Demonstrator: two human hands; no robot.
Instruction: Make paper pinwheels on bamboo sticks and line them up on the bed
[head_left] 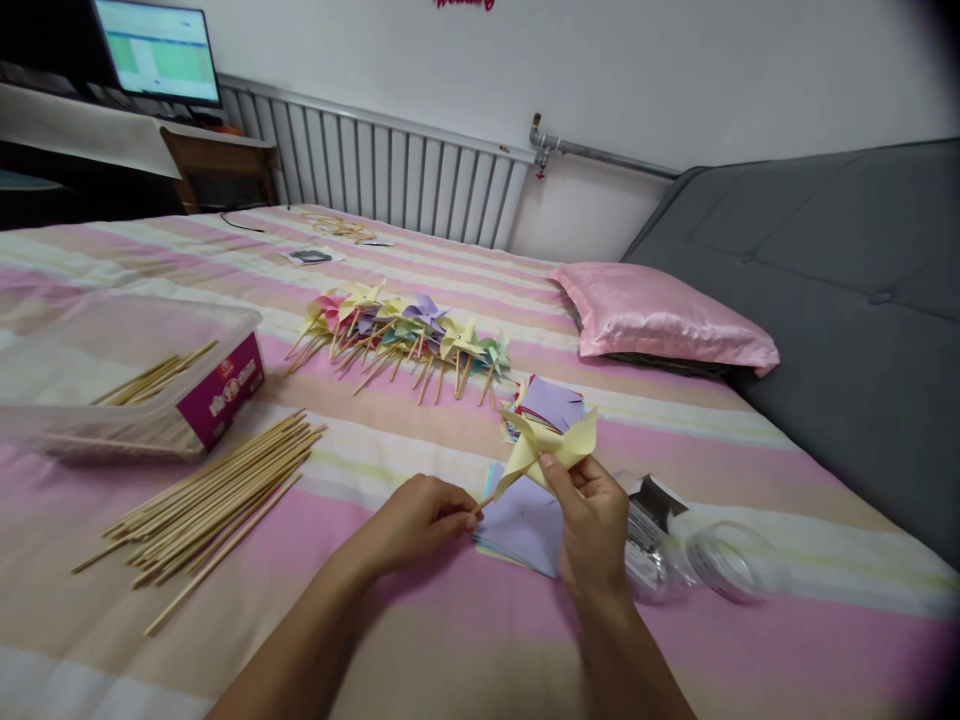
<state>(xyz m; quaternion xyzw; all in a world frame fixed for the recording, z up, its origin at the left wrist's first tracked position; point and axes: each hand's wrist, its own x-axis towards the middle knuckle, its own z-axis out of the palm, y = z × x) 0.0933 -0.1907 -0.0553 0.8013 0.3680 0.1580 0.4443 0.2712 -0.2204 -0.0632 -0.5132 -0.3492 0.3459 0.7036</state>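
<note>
A yellow paper pinwheel (551, 443) is held up between my two hands above the bed. My right hand (592, 515) is closed on its paper blades, the thumb pressed near the centre. My left hand (431, 515) pinches the lower end of its wooden stick (486, 502). Beneath the pinwheel lies a stack of square paper sheets (525, 530), purple on top. Just behind, a second stack of cut paper squares (553, 400) is partly hidden by the blades. Farther back, several finished pinwheels (420, 335) in yellow, purple, pink and green lie in a row.
Loose wooden sticks (217, 495) are piled at the left, beside a clear plastic box (225, 390) holding more sticks. Right of my right hand are a clear plastic packet (649, 550) and a round clear container (724, 560). A pink pillow (667, 315) rests against the grey headboard (825, 250).
</note>
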